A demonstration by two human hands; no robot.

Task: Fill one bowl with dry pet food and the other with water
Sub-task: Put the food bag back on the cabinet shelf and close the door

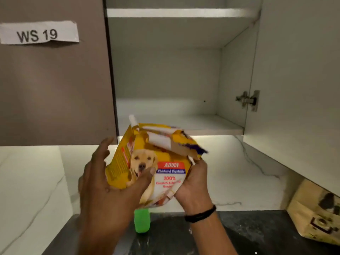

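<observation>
Both hands hold a yellow crinkled plastic bag of dry dog food [147, 162], printed with a dog's face and a red "ADULT" band, in mid-air in front of an open wall cabinet [165, 74] with bare white shelves. Left hand [108, 183] cups the bag's lower left side, thumb pressed across the front panel below the dog's face, fingers spread up behind the side gusset: a supporting clasp, not a tight squeeze. Right hand [193, 183] wraps the lower right corner from below, fingers hidden behind the bag, so it clasps the bag but I cannot tell how firmly. A black band [200, 215] sits on that wrist.

Above the grip the bag's top is folded over and torn, white inner lining showing. It is probably held low with two hands so the loose top stays up and kibble does not spill.

Directly under the grip stands a bright green plastic cylinder [142, 220], maybe a cap or bottle top, on a dark speckled counter [239, 232]. Right of the grip, well apart, a tan cardboard box [312, 214].

No bowls in view, so neither is filled as far as shown. Likely step: carrying the food to its bowl.
</observation>
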